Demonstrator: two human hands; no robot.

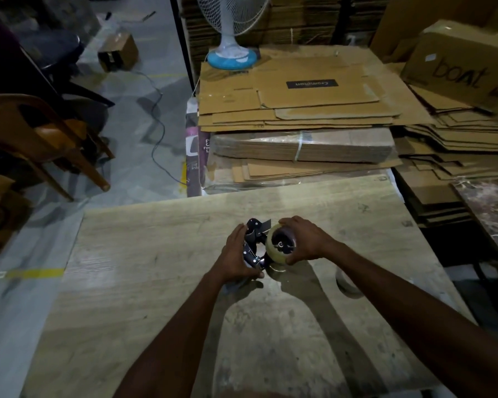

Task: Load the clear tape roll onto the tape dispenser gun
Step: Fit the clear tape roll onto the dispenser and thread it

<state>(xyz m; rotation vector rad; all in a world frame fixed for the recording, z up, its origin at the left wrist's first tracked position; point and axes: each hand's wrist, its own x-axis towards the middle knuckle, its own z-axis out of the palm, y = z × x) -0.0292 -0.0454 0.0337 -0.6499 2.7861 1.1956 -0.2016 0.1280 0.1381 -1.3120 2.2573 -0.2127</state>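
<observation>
A black tape dispenser gun (253, 242) with shiny metal parts sits just above the pale wooden table (144, 282), held between both hands. My left hand (237, 255) grips the gun's left side, thumb curled under its lower end. The clear tape roll (272, 248) sits at the gun's right side, its open core facing me with the gun's hub visible inside. My right hand (305, 239) wraps around the roll's right rim, fingertips over the top and thumb underneath. Whether the roll is fully seated on the hub I cannot tell.
Another pale tape roll (348, 282) lies on the table, right of my right forearm. Stacks of flattened cardboard (299, 110) rise beyond the table's far edge, with a fan (232, 53) behind. Left of the table are bare floor, a wooden chair (41, 139) and a cable.
</observation>
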